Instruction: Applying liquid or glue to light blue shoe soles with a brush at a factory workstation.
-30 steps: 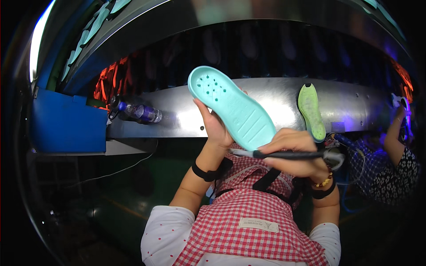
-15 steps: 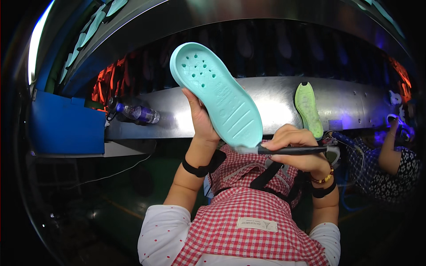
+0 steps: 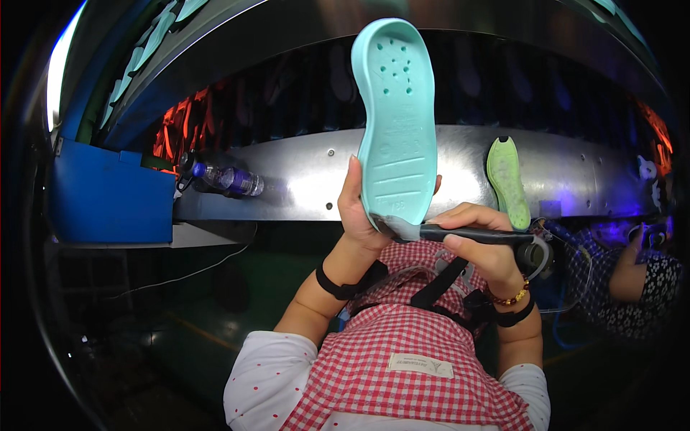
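Observation:
Upright in front of me stands a turquoise shoe sole [image 3: 399,136], its inner face toward me, with small holes at the upper end and raised lines lower down. My left hand [image 3: 359,219] grips its lower left edge; a fingertip shows on the right edge too. In my right hand [image 3: 485,237] is a black-handled brush [image 3: 467,234], held level. Its grey bristles touch the sole's bottom end. A pale curved piece, perhaps a tube, hangs from the handle's far end.
A yellow-green sole [image 3: 508,183] lies on the metal bench [image 3: 295,179]. At the left are a plastic bottle [image 3: 241,181] and a blue box [image 3: 115,194]. Orange glow shows behind the bench, where dim soles stand. Another person's arm [image 3: 629,269] is at far right.
The turquoise sole has turned from leaning left to nearly upright and moved up and right. My left hand moved right with it. The brush's bristles stay at the sole's bottom end.

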Motion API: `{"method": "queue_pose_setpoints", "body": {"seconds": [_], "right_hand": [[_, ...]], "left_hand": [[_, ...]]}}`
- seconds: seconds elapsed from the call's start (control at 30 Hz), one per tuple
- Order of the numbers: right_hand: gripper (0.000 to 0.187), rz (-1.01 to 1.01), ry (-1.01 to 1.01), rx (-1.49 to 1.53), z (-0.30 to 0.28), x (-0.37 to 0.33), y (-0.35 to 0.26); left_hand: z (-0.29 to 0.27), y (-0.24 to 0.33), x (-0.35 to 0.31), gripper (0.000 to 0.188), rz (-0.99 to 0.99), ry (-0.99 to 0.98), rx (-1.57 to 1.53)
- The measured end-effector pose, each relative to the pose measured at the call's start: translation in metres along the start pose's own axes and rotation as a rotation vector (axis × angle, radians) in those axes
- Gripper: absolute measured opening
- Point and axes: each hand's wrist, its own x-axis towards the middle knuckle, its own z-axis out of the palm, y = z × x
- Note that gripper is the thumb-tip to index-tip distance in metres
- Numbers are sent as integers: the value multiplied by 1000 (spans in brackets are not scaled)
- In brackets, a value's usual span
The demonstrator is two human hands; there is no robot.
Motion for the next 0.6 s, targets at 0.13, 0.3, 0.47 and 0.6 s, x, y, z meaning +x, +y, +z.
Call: {"method": "queue_pose_setpoints", "body": {"seconds": [0.13,0.3,0.47,0.6], "right_hand": [[19,-48,89,-129,-1,10,-2],[23,-3,-105,-109,-14,10,-24],[20,-246,-279,-475,-26,25,-33],[19,-200,-172,-479,-20,23,-34]], "left_hand": [[-8,-1,8,71,-33,-97,-99],[-5,-1,12,69,1,-199,-69],[2,13,13,65,9,-175,161],[6,20,20,65,-16,-214,166]]}}
